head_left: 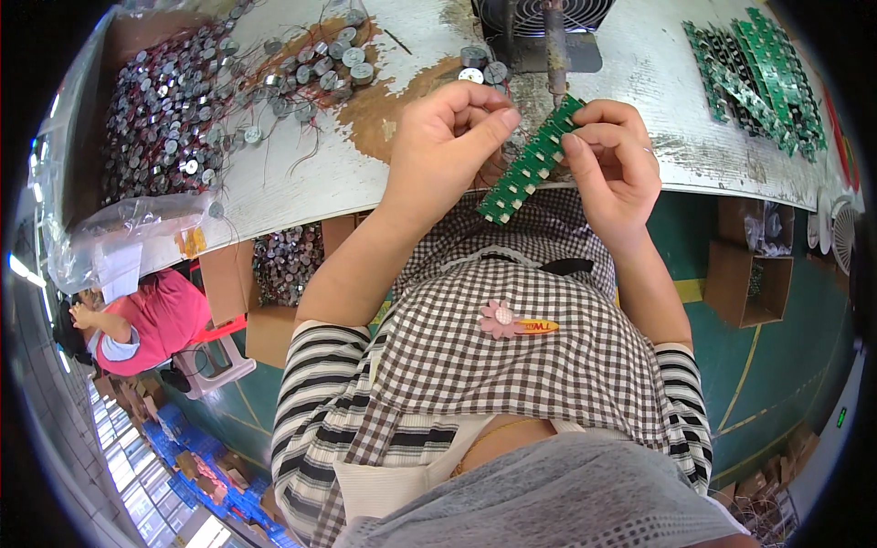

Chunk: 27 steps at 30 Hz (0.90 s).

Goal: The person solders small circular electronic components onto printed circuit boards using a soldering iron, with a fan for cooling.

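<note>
My right hand (617, 164) pinches a long green circuit board strip (528, 171) by its upper edge, between thumb and fingers. The strip slants over the table's front edge, with small pale components in rows along it. My left hand (457, 137) is closed just left of the strip, thumb against the curled fingers; what it holds is hidden, though thin wires show beside it. A soldering iron (555, 50) points down from the far side, its tip close to the strip's top end. Several small round metal parts (484, 66) lie beyond my left hand.
A box (114, 46) at the left holds a heap of round wired parts (169, 119); more lie loose beside it (333, 64). Green board strips (758, 87) are stacked at the right. A fan (589, 14) stands behind the iron. Another person (151, 320) sits at lower left.
</note>
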Tool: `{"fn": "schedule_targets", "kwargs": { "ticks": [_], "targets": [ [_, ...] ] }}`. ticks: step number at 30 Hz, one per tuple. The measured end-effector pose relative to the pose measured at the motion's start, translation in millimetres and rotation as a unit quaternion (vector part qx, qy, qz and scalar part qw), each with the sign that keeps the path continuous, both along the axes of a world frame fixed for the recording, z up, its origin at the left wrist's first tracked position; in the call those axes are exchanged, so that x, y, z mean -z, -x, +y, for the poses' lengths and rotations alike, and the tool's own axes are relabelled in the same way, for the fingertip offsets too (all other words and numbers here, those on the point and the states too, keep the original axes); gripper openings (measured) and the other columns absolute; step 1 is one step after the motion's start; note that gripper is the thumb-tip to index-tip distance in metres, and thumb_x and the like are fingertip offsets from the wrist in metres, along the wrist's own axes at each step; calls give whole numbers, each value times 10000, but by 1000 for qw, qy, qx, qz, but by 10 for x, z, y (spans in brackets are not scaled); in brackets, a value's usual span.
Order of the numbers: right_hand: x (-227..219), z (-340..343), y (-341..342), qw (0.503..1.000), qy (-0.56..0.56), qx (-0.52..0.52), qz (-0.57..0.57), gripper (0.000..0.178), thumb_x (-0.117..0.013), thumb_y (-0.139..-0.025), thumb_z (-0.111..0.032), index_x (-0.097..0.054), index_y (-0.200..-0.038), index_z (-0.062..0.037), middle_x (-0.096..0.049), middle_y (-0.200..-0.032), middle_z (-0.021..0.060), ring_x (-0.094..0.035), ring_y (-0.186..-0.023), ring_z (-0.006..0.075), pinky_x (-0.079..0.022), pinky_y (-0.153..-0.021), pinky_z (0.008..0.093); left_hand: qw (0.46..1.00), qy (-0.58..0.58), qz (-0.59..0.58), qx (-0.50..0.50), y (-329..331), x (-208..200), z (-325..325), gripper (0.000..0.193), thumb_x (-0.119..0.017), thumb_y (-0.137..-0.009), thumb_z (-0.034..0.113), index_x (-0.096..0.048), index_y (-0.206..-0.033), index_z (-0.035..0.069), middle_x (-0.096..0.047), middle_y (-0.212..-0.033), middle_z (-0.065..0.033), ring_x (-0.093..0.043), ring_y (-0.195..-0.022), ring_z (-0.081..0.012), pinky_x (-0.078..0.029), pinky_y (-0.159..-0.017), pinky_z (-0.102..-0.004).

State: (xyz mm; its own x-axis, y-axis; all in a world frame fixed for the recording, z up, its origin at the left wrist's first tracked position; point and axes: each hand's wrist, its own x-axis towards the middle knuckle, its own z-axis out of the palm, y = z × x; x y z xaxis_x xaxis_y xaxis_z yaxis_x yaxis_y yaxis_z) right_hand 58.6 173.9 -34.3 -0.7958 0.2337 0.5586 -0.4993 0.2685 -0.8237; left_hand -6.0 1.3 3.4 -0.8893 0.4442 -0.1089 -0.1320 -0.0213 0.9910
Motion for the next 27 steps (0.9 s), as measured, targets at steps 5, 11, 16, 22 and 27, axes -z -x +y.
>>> {"fn": "schedule_targets", "kwargs": {
  "ticks": [5,11,16,22,27],
  "targets": [
    [24,23,-22,999,45,-10,22,82,-642,-805,47,-565,-833,42,-570,-1008,152,-576,-682,98,-483,-600,193,999,21,26,11,-38,3,108,121,-656,-846,96,-621,-881,-15,-601,-670,3,-531,-578,-32,-418,-500,-189],
    [-52,53,-12,1000,12,-5,13,66,-645,-801,47,-590,-839,45,-565,-1013,151,-577,-685,97,-473,-587,192,989,19,149,-17,-40,157,217,118,-665,-811,80,-608,-846,-18,-601,-702,-1,-516,-601,-25,-397,-510,-192],
    [-70,71,27,1000,-4,8,11,71,-662,-792,40,-613,-843,46,-563,-1020,143,-579,-672,89,-457,-562,179,994,1,109,-30,-61,97,286,95,-651,-808,59,-594,-822,-16,-597,-705,-6,-504,-599,-25,-399,-517,-193],
    [-70,57,53,1000,15,18,15,72,-670,-786,44,-619,-837,43,-568,-1007,130,-570,-609,63,-426,-516,158,996,-20,88,-20,-35,72,301,95,-651,-800,56,-590,-807,-16,-594,-690,-7,-507,-603,-25,-403,-514,-196],
    [-39,40,46,999,28,21,-1,73,-673,-784,44,-621,-835,41,-572,-1004,124,-570,-601,57,-419,-508,158,993,5,112,-31,-29,139,342,89,-654,-780,42,-589,-778,-19,-580,-664,1,-498,-589,-26,-397,-510,-194]
  ]
}}
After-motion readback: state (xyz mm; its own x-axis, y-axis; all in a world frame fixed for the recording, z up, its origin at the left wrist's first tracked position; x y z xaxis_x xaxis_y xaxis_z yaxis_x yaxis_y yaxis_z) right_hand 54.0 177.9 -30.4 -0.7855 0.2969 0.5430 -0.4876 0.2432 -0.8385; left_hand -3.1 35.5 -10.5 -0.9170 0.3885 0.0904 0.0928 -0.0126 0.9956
